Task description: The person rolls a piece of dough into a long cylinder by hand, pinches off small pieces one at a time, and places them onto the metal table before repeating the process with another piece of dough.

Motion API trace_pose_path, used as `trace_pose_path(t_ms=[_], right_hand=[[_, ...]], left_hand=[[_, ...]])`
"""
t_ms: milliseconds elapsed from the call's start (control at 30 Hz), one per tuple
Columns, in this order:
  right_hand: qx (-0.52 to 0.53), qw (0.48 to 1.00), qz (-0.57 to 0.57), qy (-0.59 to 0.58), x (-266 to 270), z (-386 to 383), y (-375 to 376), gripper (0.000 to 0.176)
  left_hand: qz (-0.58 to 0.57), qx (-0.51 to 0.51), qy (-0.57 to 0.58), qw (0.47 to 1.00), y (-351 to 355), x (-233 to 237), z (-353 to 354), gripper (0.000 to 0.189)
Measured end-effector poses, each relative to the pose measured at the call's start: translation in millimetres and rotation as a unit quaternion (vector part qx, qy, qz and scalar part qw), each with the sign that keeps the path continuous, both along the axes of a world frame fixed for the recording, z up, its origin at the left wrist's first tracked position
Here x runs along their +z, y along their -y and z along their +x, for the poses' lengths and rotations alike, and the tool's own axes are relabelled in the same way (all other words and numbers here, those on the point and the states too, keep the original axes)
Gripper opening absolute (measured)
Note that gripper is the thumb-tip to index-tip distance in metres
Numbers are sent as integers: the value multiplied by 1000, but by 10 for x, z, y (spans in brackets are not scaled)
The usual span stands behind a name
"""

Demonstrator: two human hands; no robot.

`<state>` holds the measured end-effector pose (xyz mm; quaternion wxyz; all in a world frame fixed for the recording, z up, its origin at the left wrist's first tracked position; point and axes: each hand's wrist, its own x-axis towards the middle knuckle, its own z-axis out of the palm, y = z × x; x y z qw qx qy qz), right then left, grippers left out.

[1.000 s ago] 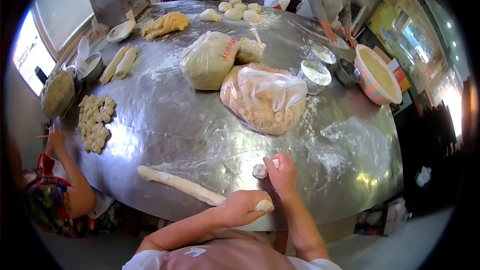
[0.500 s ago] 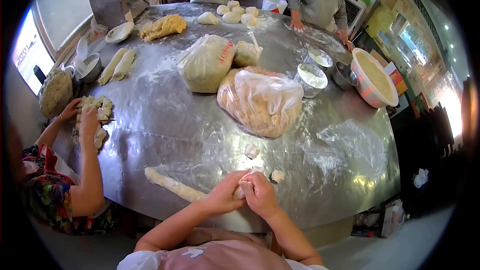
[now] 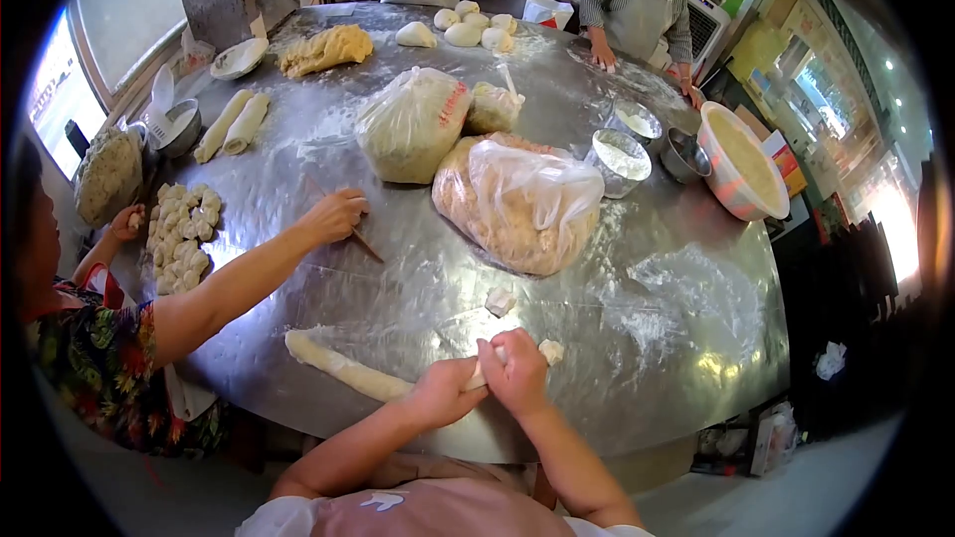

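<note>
A pale dough rope (image 3: 343, 368) runs along the near edge of the steel table and into my left hand (image 3: 443, 393), whose fingers are wrapped round it. Close beside it, my right hand (image 3: 515, 374) is closed on the rope's other end, and a short bit of dough shows between the two hands. One cut dough piece (image 3: 500, 301) lies just beyond my hands. A second small dough piece (image 3: 551, 351) sits right of my right hand, partly covered by it.
Bagged dough (image 3: 517, 204) and another filled bag (image 3: 413, 129) stand mid-table. At left, a co-worker's hand (image 3: 336, 216) holds a thin stick near a pile of dough pieces (image 3: 179, 239). Flour bowls (image 3: 622, 161) and a large basin (image 3: 741, 159) stand right. Two people work at the far side.
My right hand has turned and shifted slightly, still close to my left. The co-worker at left has reached from the dough pile towards mid-table and now holds a thin stick.
</note>
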<state>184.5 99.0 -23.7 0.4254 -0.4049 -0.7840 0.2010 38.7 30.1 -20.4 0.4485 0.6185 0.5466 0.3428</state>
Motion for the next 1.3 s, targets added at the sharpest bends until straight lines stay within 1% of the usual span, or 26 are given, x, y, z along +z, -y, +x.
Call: trace_pose_path(t_ms=[33, 67, 100, 133, 167, 200, 233, 267, 300, 333, 367, 400, 433, 467, 500, 533, 633, 733, 833, 1000, 1033, 1100, 1133, 1200, 1233, 1300], right_hand=[[-12, 1000, 7, 4, -22, 18, -96, 19], [-28, 998, -51, 13, 16, 56, -138, 20], [-49, 997, -46, 43, -48, 118, -234, 21], [-70, 994, -40, 70, -114, 164, -329, 23], [-42, 991, -114, 57, -109, 242, -353, 22], [-16, 997, -53, 59, -45, 212, -384, 23], [1, 998, 5, 57, 42, 193, -356, 25], [11, 997, 60, 54, 96, 194, -306, 28], [34, 996, 20, 75, 75, 229, -218, 37], [72, 996, -23, 57, 126, 199, -121, 35], [112, 991, -68, 41, 215, 127, 11, 33], [152, 982, -112, 25, 247, 65, 104, 31], [156, 979, -131, 25, 205, 26, 159, 29], [160, 976, -148, 24, 157, -3, 208, 27], [163, 972, -165, 23, 135, -18, 228, 25], [150, 976, -159, 19, 147, -20, 226, 23], [124, 983, -135, 3, 232, -72, 227, 18], [112, 989, -94, -11, 327, -130, 226, 17], [101, 994, -52, -9, 357, -155, 219, 17], [40, 999, -17, -3, 261, -132, 180, 20], [30, 999, -17, -7, 195, -113, 128, 20], [5, 1000, -20, -15, -3, -39, 0, 21], [-28, 999, -14, 12, -103, 19, -110, 22], [-91, 994, -5, 65, -223, 165, -316, 23], [-91, 992, -70, 57, -190, 248, -331, 25], [-26, 995, 50, 84, 54, 194, -360, 31]], left_hand=[[-7, -15, 11, 1000, 11, 61, 6, 16], [-14, -30, 21, 999, 23, 123, 12, 16], [2, -57, 40, 998, 79, 263, 65, 15], [9, -51, 32, 998, 59, 254, 41, 22], [16, -45, 24, 999, 45, 239, 20, 30], [23, -38, 15, 999, 35, 222, 2, 38], [24, 12, -28, 999, -14, 125, -16, 48], [3, 25, -41, 999, -50, 113, -36, 63], [-19, 37, -55, 998, -88, 110, -57, 80], [-41, 50, -68, 996, -122, 108, -77, 97], [28, 63, -51, 996, -108, -32, -75, 102], [98, 77, -33, 992, -98, -77, -76, 107], [67, 59, -33, 995, -94, -29, -78, 114], [106, 60, -36, 992, -95, -62, -77, 114], [88, 65, 34, 993, -79, -124, -67, 108], [70, 70, 103, 990, -61, -155, -71, 102], [124, -26, -41, 991, -20, -154, -257, 79], [-46, 21, -42, 998, 32, -52, -213, 55], [17, 86, 36, 995, 37, 148, -125, 39], [-23, 42, -72, 996, -73, 146, -74, 22], [-30, 34, -91, 995, -76, 142, -65, 19], [-74, 16, -85, 994, -52, 249, -53, 20], [-94, 6, -83, 992, -39, 323, -53, 20], [23, -69, 43, 996, 95, 413, 28, 23], [-17, -83, 21, 996, 82, 483, 17, 33], [-20, 7, -51, 998, -12, 363, 18, 50]])
